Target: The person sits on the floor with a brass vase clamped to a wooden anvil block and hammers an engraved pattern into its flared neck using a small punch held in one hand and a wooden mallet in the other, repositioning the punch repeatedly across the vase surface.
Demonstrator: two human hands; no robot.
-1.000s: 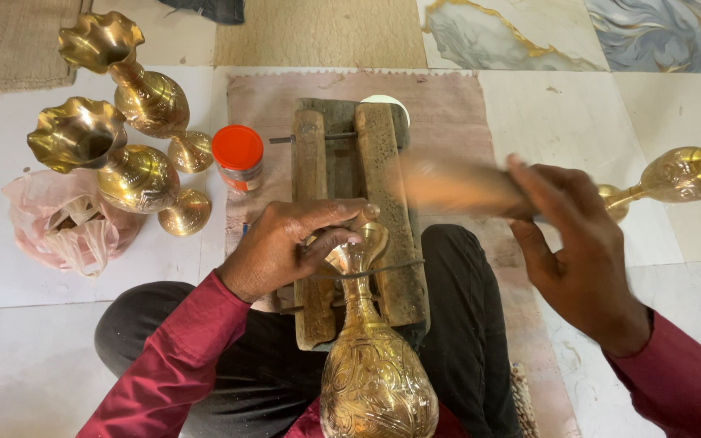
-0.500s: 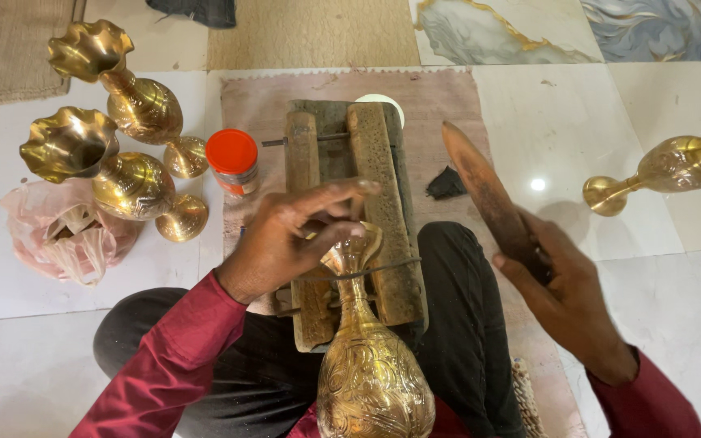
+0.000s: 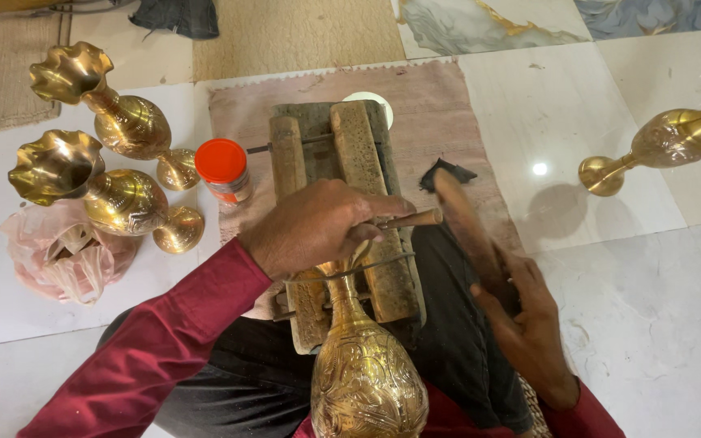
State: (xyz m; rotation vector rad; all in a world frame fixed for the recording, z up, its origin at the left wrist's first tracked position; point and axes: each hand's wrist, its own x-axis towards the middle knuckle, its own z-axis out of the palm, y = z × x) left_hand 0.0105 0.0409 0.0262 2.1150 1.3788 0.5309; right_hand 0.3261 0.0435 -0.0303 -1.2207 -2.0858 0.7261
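Brass fills our view: an engraved brass vase (image 3: 367,377) lies in our lap, its neck resting on a worn wooden block (image 3: 338,211) set on a pink mat (image 3: 440,105) over the pale marble floor (image 3: 651,308). Our left hand (image 3: 314,227) closes its fingers around a slim chisel (image 3: 407,219), tip near the vase neck. Our right hand (image 3: 529,324) grips a wooden mallet (image 3: 468,223), blurred with motion, just beside the chisel's free end. We judge this the striking step of chasing the metal; the next blow calls for a square hit and a steady chisel. At left stand two fluted brass vases (image 3: 115,122), an orange-lidded jar (image 3: 225,170) and a pink bag (image 3: 62,251).
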